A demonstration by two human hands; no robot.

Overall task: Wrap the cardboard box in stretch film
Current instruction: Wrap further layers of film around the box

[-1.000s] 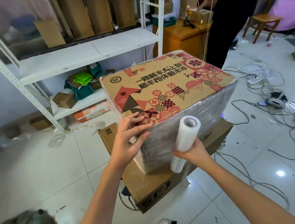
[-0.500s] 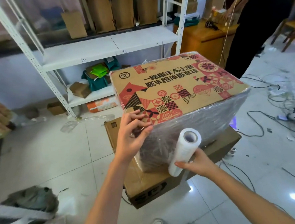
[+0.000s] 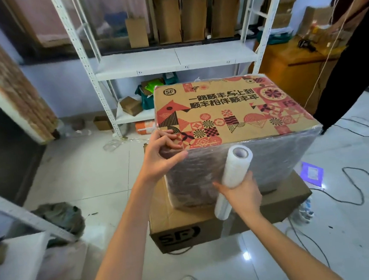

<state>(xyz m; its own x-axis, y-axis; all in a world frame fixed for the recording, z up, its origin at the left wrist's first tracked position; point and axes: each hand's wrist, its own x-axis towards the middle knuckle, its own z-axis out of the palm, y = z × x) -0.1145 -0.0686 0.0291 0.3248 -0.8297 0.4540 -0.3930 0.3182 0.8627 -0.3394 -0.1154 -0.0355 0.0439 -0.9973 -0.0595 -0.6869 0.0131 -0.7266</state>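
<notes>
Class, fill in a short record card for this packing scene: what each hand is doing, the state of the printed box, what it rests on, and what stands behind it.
left hand: fingers curled at the near top corner of the printed box
right hand: grips the film roll against the box's near side
box state: sides filmed, top bare
support: plain cardboard box on the floor
behind: white shelf rack

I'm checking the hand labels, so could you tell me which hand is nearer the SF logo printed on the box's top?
Left. The left hand grips the box's near-left top corner, below the SF logo; the right hand holds the film roll against the near side.
</notes>
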